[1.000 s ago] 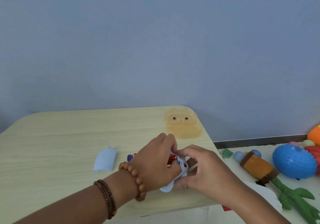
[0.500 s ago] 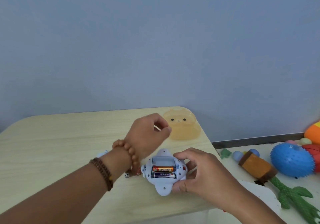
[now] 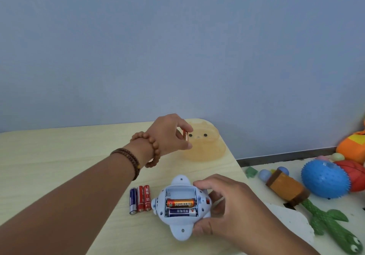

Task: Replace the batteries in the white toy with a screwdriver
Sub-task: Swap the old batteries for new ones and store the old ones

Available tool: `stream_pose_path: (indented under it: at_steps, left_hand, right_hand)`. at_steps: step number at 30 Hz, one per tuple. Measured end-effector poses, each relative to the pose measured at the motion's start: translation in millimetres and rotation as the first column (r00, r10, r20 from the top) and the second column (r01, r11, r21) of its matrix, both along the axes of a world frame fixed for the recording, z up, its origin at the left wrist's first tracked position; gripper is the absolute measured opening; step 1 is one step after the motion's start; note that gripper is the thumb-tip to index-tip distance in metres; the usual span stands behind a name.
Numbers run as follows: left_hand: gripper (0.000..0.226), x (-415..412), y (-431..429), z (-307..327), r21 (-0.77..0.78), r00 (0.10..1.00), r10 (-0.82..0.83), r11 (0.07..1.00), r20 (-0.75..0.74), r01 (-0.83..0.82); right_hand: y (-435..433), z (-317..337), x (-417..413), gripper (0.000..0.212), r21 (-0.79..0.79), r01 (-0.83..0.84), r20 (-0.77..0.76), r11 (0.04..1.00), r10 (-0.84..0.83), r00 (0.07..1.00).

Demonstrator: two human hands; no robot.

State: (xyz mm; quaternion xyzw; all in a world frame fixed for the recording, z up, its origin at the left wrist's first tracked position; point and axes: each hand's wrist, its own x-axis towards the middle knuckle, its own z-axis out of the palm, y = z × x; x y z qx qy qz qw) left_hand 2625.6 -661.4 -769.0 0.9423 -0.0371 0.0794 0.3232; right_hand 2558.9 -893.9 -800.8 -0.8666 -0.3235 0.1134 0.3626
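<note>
The white toy [image 3: 180, 228] lies belly-up near the table's front edge, its battery bay open. An orange battery [image 3: 180, 203] and a blue one [image 3: 182, 212] sit in the two lower slots; the top slot is bare. My right hand [image 3: 231, 209] grips the toy's right side. My left hand [image 3: 167, 134] is raised over the far part of the table and pinches an orange battery [image 3: 185, 135] between thumb and fingers, right in front of the orange box. Three loose batteries [image 3: 140, 198] lie side by side just left of the toy. No screwdriver is in view.
A translucent orange box with a bear face [image 3: 207, 146] stands at the table's [image 3: 59, 165] far right corner. On the floor to the right lie a blue spiky ball [image 3: 324, 179], a brown plush block [image 3: 286, 189], a green cactus toy [image 3: 331, 225] and other toys.
My left hand came off the toy with one orange battery and rose toward the orange box. The open bay and three loose batteries came into sight. My right hand kept its hold.
</note>
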Motion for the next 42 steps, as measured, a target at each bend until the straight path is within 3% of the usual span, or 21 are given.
stream_pose_path:
  at_steps: [6,13,19,23,27,32,34,37,42]
  left_hand:
    - [0.036,9.2,1.0,-14.5,0.183,0.991,-0.129,0.974,-0.029,0.132]
    - [0.025,11.2,7.9,-26.2,0.186,0.982,-0.177,0.965,-0.071,0.187]
    - [0.032,8.1,7.7,-30.3,0.232,0.98,-0.176,0.953,-0.094,0.193]
    - [0.057,-7.6,8.6,-11.4,0.268,0.993,-0.118,0.957,0.006,0.112]
    - [0.045,-54.5,6.1,25.3,0.18,0.989,-0.108,0.98,0.102,0.089]
    - [0.096,-132.7,-0.2,17.7,0.202,0.948,-0.222,0.942,-0.229,0.27]
    - [0.102,-148.6,-2.0,-6.3,0.207,0.969,-0.189,0.953,-0.16,0.22]
    - [0.081,-155.6,-0.2,-32.1,0.151,0.997,-0.079,0.986,0.023,0.074]
    - [0.073,-163.3,-0.1,-34.0,0.192,0.99,-0.024,0.981,0.136,-0.003]
  right_hand:
    - [1.0,-3.1,0.2,0.063,0.024,-0.001,-0.007,1.0,0.001,1.0]
    - [1.3,-4.5,-0.2,0.064,0.016,0.016,-0.015,1.0,-0.016,1.0]
    - [0.9,-2.9,-2.3,0.061,0.027,0.029,-0.024,0.999,-0.028,0.999]
    - [0.2,-0.5,-4.7,0.057,0.051,0.037,-0.044,0.998,-0.034,0.998]
    - [-0.8,0.7,-6.2,0.062,0.035,0.058,-0.041,0.998,-0.056,0.998]
    - [-2.2,2.3,-6.0,0.059,0.044,0.053,-0.054,0.998,-0.05,0.997]
    - [-3.2,5.0,-8.2,0.058,0.037,0.054,-0.058,0.998,-0.052,0.997]
    - [-1.1,8.6,-9.0,0.06,0.001,0.036,-0.023,0.999,-0.036,0.999]
    - [0.5,20.4,-12.4,0.057,-0.097,-0.015,-0.044,0.995,0.011,0.999]
